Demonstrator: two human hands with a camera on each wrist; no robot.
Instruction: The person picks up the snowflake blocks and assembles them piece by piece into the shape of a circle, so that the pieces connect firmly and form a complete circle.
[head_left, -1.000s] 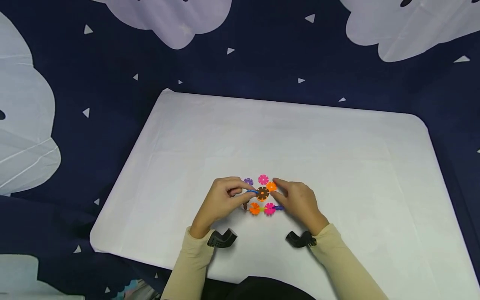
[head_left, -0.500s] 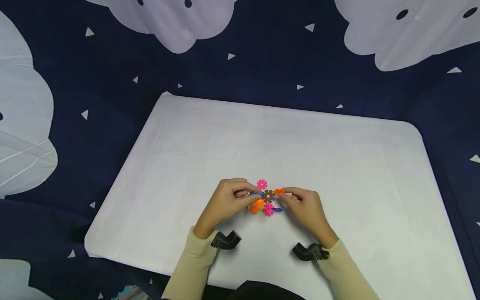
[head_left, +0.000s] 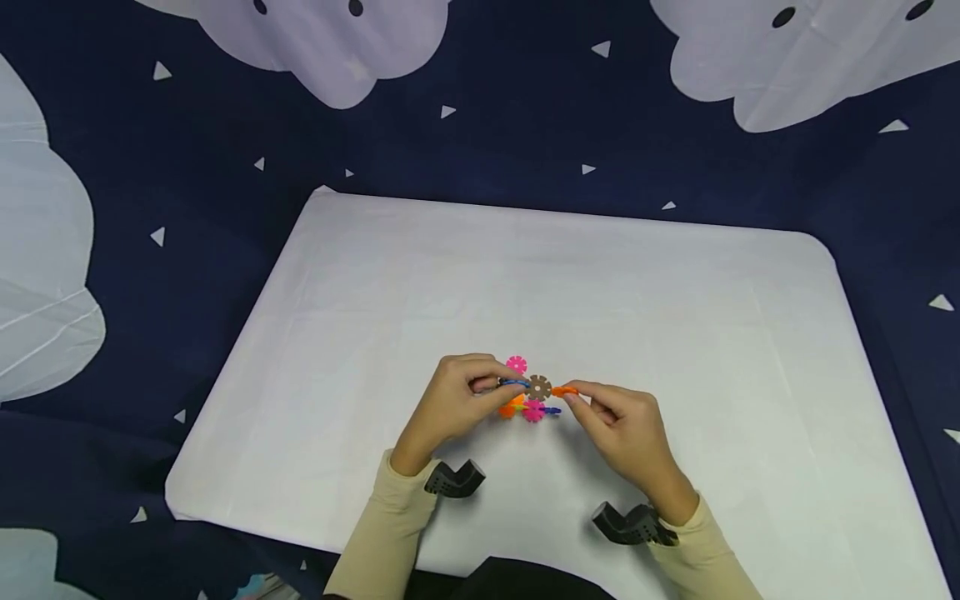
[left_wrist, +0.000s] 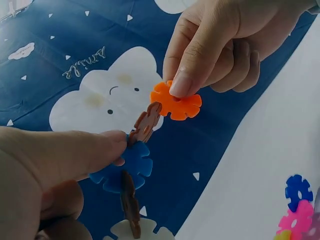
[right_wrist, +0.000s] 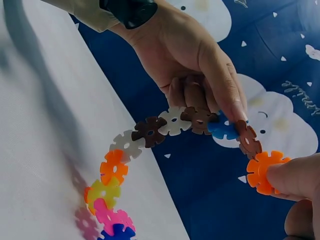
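My left hand (head_left: 465, 404) pinches a blue notched snowflake disc (left_wrist: 137, 162) between thumb and finger. That disc belongs to a linked chain, whose end is a copper-brown disc (head_left: 538, 387). Between thumb and forefinger of my right hand (head_left: 633, 429) is an orange disc (left_wrist: 182, 107), its edge right at the brown disc's rim in both wrist views. Behind the blue disc the chain curves through another brown disc (right_wrist: 200, 121), a silver-white disc (right_wrist: 174, 122) and more, down to a yellow disc (right_wrist: 103, 194), a pink disc (right_wrist: 115, 218) and a dark blue disc (right_wrist: 118, 233).
A separate pink disc (head_left: 516, 364) lies on the white-covered table (head_left: 600, 292), just beyond the left hand. Dark blue cloth with cloud prints (head_left: 525, 108) surrounds the table. Each wrist carries a black camera mount (head_left: 455, 479).
The right hand has picked up the orange disc from beside the chain and brought it against the brown end disc, turned edge-on. The left hand has shifted slightly right, still pinching the blue disc.
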